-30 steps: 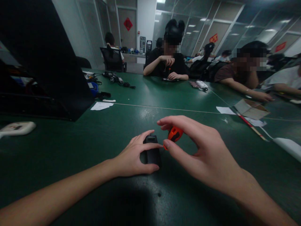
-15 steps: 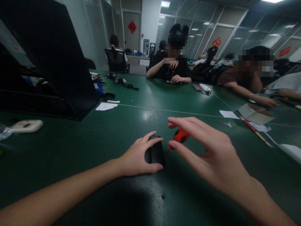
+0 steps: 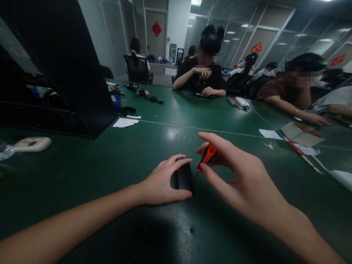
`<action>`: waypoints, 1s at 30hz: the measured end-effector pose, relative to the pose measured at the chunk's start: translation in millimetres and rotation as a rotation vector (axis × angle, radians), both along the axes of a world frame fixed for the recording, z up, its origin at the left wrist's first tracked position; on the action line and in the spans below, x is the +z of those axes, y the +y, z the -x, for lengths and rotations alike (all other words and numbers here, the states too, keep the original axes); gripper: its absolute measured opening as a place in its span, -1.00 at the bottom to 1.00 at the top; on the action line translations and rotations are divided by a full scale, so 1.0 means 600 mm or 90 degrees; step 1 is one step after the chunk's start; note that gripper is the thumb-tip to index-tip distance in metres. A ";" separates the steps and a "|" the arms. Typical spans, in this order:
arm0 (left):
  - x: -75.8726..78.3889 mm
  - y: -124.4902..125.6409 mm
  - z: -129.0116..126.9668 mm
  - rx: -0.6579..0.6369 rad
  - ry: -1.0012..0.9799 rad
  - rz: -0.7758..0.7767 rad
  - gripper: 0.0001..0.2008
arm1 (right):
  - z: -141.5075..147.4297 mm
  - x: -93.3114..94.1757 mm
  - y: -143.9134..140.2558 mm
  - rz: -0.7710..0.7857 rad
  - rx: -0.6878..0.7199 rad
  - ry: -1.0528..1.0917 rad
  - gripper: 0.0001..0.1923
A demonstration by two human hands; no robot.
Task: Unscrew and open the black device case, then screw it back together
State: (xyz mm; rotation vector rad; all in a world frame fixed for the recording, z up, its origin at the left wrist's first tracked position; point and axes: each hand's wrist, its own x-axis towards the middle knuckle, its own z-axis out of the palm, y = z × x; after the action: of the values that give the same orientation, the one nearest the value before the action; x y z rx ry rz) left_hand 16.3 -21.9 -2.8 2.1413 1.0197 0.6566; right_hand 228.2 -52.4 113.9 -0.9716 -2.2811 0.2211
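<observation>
My left hand (image 3: pixel 165 181) grips a flat black box-like device (image 3: pixel 185 179) on the green table, thumb at its near edge and fingers over its far end. What kind of device it is I cannot make out. In my right hand (image 3: pixel 242 176) is a screwdriver (image 3: pixel 208 157) with an orange and black handle, held between thumb and fingers. Its thin shaft slants down and left to the device's right side. Whether the tip touches the device I cannot tell.
A large black case (image 3: pixel 74 80) stands at the left, with a cream-coloured object (image 3: pixel 34 144) before it. Cables (image 3: pixel 141 91) and a paper sheet (image 3: pixel 125 122) lie beyond. At right are an open carton (image 3: pixel 302 132) and a red stick (image 3: pixel 301 154). Co-workers sit across the green table (image 3: pixel 154 146).
The screwdriver handle has turned more upright in my right hand, and more of it and its shaft shows. My left hand still holds the black device in place.
</observation>
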 end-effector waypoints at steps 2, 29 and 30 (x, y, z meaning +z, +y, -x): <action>0.001 -0.001 -0.001 0.000 -0.001 0.001 -0.10 | 0.002 -0.001 -0.001 0.001 0.009 -0.005 -0.39; -0.003 -0.010 -0.009 0.030 -0.147 0.077 -0.24 | 0.004 -0.022 0.005 -0.012 -0.004 0.147 -0.33; -0.005 -0.012 -0.009 0.029 -0.152 0.079 -0.25 | 0.006 -0.023 0.005 -0.012 -0.002 0.149 -0.33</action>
State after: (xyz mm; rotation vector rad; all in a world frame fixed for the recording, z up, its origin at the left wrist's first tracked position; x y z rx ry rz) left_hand 21.9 -28.9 -5.7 1.8865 0.9548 0.8267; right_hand 224.7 -49.6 99.9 -0.8892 -2.0643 0.2958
